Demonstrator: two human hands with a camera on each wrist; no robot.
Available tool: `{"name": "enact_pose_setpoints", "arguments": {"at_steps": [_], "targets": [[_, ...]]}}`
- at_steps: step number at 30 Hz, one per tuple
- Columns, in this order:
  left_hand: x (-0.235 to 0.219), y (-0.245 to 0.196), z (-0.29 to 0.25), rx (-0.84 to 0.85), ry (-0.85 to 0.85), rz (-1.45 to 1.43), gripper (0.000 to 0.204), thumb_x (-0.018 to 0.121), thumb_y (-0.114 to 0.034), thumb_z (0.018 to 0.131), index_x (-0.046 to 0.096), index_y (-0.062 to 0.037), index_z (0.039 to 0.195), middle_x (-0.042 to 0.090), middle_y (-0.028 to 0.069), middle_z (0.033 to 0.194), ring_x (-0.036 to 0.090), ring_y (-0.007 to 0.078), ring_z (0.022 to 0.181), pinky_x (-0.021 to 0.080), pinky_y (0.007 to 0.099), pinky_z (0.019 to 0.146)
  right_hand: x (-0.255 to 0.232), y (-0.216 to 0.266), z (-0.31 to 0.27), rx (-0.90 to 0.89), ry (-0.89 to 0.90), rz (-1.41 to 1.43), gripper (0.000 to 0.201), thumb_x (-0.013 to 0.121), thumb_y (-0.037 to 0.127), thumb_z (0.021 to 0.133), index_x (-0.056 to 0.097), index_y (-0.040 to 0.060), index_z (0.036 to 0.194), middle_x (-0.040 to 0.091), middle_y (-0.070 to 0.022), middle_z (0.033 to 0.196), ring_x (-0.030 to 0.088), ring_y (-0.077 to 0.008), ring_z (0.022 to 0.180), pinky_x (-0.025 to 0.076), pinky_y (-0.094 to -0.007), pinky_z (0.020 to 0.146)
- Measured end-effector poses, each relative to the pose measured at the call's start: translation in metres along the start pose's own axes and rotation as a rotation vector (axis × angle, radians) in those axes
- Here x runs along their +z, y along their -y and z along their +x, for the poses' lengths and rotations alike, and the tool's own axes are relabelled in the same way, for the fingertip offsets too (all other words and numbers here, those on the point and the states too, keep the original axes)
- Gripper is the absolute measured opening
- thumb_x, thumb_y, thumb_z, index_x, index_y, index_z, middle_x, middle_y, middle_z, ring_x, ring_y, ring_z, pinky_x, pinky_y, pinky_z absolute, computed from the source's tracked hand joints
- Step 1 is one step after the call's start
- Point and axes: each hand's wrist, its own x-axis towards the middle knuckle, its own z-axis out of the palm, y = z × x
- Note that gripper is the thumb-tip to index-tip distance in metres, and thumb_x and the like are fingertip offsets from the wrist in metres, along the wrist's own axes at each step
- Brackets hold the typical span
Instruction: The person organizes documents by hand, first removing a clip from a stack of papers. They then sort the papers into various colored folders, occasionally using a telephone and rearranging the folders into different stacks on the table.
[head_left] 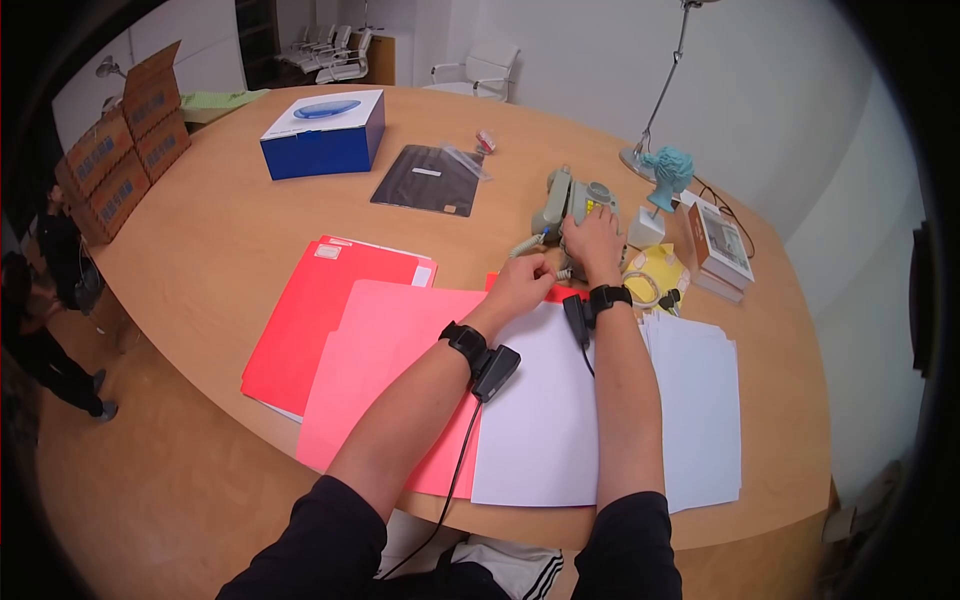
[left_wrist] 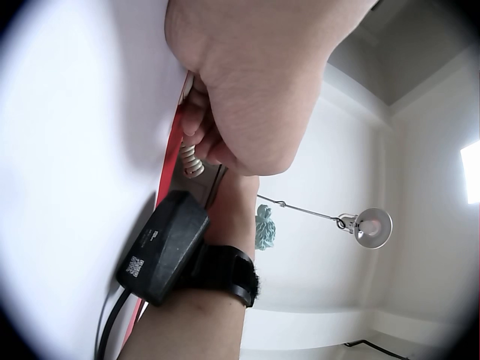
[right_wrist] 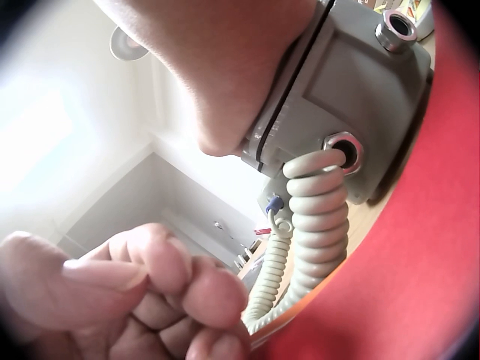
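Observation:
A grey industrial telephone [head_left: 554, 212] with a pale coiled cord [right_wrist: 319, 217] sits towards the back right of the table. My right hand [head_left: 597, 240] rests on its top, fingers spread forward over the body. The right wrist view shows the palm's edge against the grey case, beside metal cable fittings [right_wrist: 346, 152]. Just in front of the phone is my left hand [head_left: 522, 288], near the cord, above red and white sheets. Its fingers [right_wrist: 161, 259] curl loosely with the thumb close to them, and nothing shows between them.
Red folders [head_left: 325, 310], a pink folder [head_left: 385, 340] and white paper [head_left: 535, 420] lie in front. Right of the phone stand a teal bust [head_left: 668, 172], books [head_left: 722, 245] and a lamp [head_left: 640, 158]. A blue-white box [head_left: 322, 150] and dark folder [head_left: 425, 190] lie further back.

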Motion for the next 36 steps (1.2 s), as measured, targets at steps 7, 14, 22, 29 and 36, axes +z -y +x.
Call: {"name": "enact_pose_setpoints", "arguments": {"at_steps": [7, 14, 22, 29, 36], "targets": [[0.0003, 0.0021, 0.0005, -0.016, 0.007, -0.035, 0.015, 0.062, -0.013, 0.083, 0.067, 0.0006, 0.086, 0.066, 0.0102, 0.07, 0.062, 0.0182, 0.065, 0.05, 0.0336, 0.063, 0.0004, 0.0001, -0.0003, -0.005, -0.015, -0.004, 0.073, 0.049, 0.044, 0.09, 0.042, -0.0063, 0.143, 0.035, -0.0187, 0.156, 0.033, -0.032, 0.143, 0.027, -0.0576, 0.113], [0.0015, 0.0043, -0.0006, -0.014, -0.007, -0.041, 0.015, 0.061, -0.013, 0.082, 0.067, 0.0005, 0.085, 0.066, 0.0094, 0.07, 0.061, 0.0174, 0.064, 0.05, 0.0328, 0.061, 0.0021, -0.0009, -0.0003, -0.013, -0.014, 0.0, 0.067, 0.048, 0.044, 0.091, 0.047, 0.0022, 0.143, 0.035, -0.02, 0.156, 0.032, -0.0346, 0.143, 0.026, -0.0595, 0.112], [0.0016, 0.0057, 0.0014, 0.026, 0.008, -0.029, 0.012, 0.061, -0.01, 0.085, 0.065, 0.0013, 0.086, 0.062, 0.0035, 0.069, 0.058, 0.0098, 0.063, 0.047, 0.0279, 0.058, -0.0024, -0.0005, -0.0039, -0.033, 0.013, 0.001, 0.061, 0.044, 0.045, 0.092, 0.05, 0.0133, 0.144, 0.032, -0.0211, 0.157, 0.029, -0.0378, 0.145, 0.023, -0.061, 0.113], [0.0004, 0.0038, 0.0011, 0.005, 0.023, -0.006, 0.012, 0.061, -0.011, 0.085, 0.066, 0.0008, 0.087, 0.064, 0.0041, 0.07, 0.058, 0.0102, 0.064, 0.047, 0.0283, 0.059, -0.0007, -0.0008, -0.0035, -0.026, 0.012, -0.002, 0.061, 0.044, 0.044, 0.092, 0.049, 0.0137, 0.145, 0.032, -0.0214, 0.157, 0.028, -0.0376, 0.145, 0.023, -0.0605, 0.114], [0.0019, 0.0063, 0.0018, 0.009, 0.001, -0.016, 0.013, 0.061, -0.011, 0.086, 0.066, 0.0006, 0.087, 0.064, 0.0044, 0.071, 0.059, 0.0107, 0.065, 0.048, 0.0284, 0.06, -0.0009, -0.001, -0.0038, -0.034, 0.007, -0.004, 0.061, 0.044, 0.044, 0.092, 0.05, 0.0133, 0.144, 0.033, -0.022, 0.156, 0.029, -0.0378, 0.145, 0.024, -0.0615, 0.113]]}}
